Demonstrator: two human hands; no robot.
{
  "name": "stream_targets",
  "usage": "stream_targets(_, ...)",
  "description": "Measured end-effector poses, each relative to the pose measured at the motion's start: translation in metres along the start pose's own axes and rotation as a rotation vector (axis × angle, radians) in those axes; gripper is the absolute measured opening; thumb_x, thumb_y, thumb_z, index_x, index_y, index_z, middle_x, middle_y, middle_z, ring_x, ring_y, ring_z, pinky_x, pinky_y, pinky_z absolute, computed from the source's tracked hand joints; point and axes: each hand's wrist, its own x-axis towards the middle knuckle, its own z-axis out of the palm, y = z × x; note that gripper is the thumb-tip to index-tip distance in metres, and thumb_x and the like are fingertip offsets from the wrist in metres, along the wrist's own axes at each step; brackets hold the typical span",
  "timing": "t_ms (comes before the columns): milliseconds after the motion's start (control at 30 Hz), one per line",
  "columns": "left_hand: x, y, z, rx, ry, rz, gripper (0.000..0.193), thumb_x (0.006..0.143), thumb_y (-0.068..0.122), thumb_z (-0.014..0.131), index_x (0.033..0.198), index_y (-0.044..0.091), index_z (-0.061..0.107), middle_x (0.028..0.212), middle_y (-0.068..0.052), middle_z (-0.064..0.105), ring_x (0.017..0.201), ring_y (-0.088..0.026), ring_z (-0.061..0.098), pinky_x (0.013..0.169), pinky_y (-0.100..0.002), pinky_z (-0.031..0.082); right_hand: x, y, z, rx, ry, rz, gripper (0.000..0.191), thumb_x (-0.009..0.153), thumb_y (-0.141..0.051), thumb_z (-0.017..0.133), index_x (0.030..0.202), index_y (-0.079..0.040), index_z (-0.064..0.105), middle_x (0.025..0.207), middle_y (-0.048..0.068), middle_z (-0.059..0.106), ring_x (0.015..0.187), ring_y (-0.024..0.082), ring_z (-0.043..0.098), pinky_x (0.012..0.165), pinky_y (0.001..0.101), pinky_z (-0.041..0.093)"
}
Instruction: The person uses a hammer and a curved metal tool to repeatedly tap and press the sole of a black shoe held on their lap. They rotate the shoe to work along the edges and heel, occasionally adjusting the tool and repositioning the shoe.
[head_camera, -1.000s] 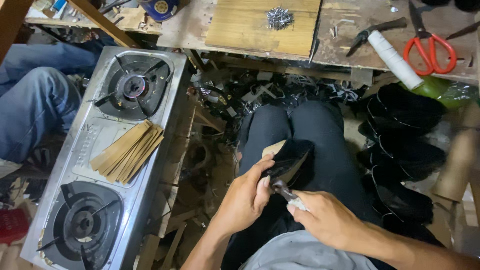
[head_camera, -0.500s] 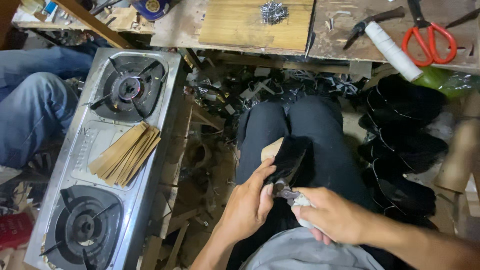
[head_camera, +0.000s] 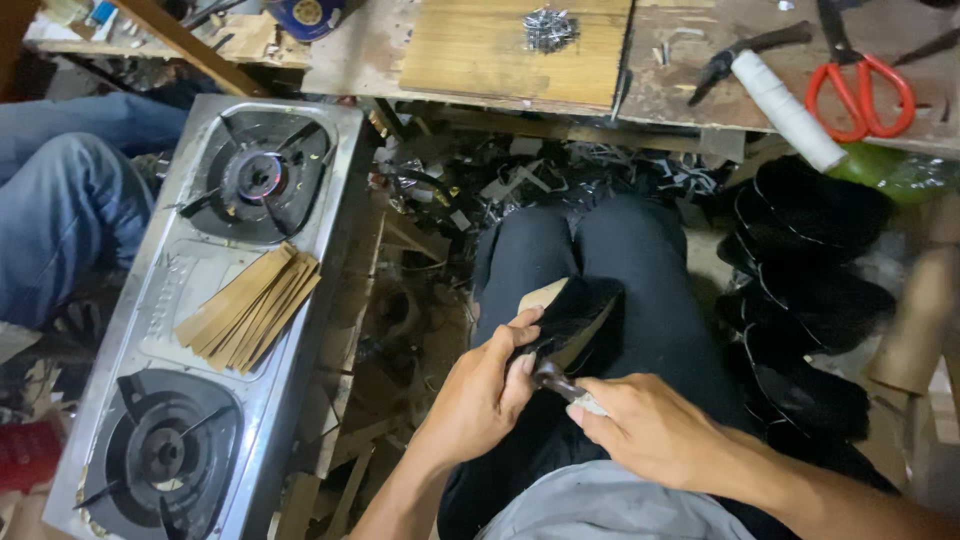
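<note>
Hands (head_camera: 560, 400) gripping black shoe piece (head_camera: 580, 315), tool (head_camera: 562, 385)

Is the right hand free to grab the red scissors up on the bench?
Probably not right now. The right hand is closed on a small tool at the black shoe piece on the lap, and the red scissors lie far off on the bench.

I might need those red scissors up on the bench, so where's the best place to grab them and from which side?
Probably by the red handle loops of the scissors, coming from the near, lap-side edge of the workbench. They lie flat with the loops pointing toward the person and the dark blades pointing away, so fingers meet the handles first.
</note>
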Motion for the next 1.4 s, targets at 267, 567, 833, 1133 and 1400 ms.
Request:
stream_targets(267, 0.011, -0.017, -0.011, -0.331, -0.004, -0.285, 0.037, 0.105, 0.022, 0.042, 0.13, -0.002, 0.054, 0.144, -0.014, 0.063, 0.075, -0.021, 0.076, 0.056, -0.03, 0.063, -0.014, 0.009, 0.019, -0.27, 0.805, -0.833, 0.017, 0.103, -0.01, 0.056, 0.111, 0.005, 0.06, 0.1, 0.024, 0.07, 0.073, 0.017, 0.072, 0.067, 0.0337, 0.06)
stream_targets(567, 0.023, -0.011, -0.032, -0.356, -0.047, -0.377, 0.044, 0.105, 0.031, 0.039, 0.128, 0.001, 0.061, 0.112, -0.012, 0.074, 0.058, -0.017, 0.073, 0.051, -0.029, 0.06, 0.014, 0.021, 0.022, 0.052, 0.35, -0.255, 0.026, 0.092, -0.025, 0.066, 0.093, 0.001, 0.067, 0.066, 0.017, 0.07, 0.059, 0.034, 0.074, 0.052, 0.0413, 0.053)
stream_targets(833, 0.073, -0.038, -0.053, -0.385, -0.399, -0.275, 0.064, 0.108, 0.047, 0.03, 0.124, 0.0, 0.071, 0.075, -0.01, 0.072, 0.056, -0.016, 0.064, 0.051, -0.029, 0.053, 0.004, 0.029, -0.063, -0.269, 0.289, -0.059, 0.031, 0.078, -0.035, 0.075, 0.099, -0.011, 0.075, 0.083, 0.009, 0.074, 0.07, 0.026, 0.075, 0.063, 0.0388, 0.059)
stream_targets(1133, 0.139, -0.09, 0.055, -1.007, -0.157, -0.343, 0.071, 0.11, 0.054, 0.021, 0.115, -0.002, 0.065, 0.103, -0.019, 0.075, 0.09, -0.025, 0.072, 0.083, -0.036, 0.06, 0.11, 0.092, -0.208, -0.952, 1.03, -0.1, 0.044, 0.098, -0.034, 0.071, 0.129, -0.002, 0.071, 0.123, 0.019, 0.064, 0.113, 0.039, 0.057, 0.094, 0.0533, 0.045)
stream_targets(1400, 0.178, -0.126, 0.085, -1.026, -0.17, -0.464, 0.071, 0.112, 0.05, 0.021, 0.106, -0.004, 0.066, 0.093, -0.023, 0.075, 0.08, -0.028, 0.072, 0.075, -0.037, 0.06, 0.138, 0.106, -0.251, -0.92, 0.963, 0.09, 0.061, 0.096, -0.034, 0.072, 0.15, -0.008, 0.063, 0.12, 0.023, 0.064, 0.112, 0.042, 0.06, 0.085, 0.0589, 0.046)
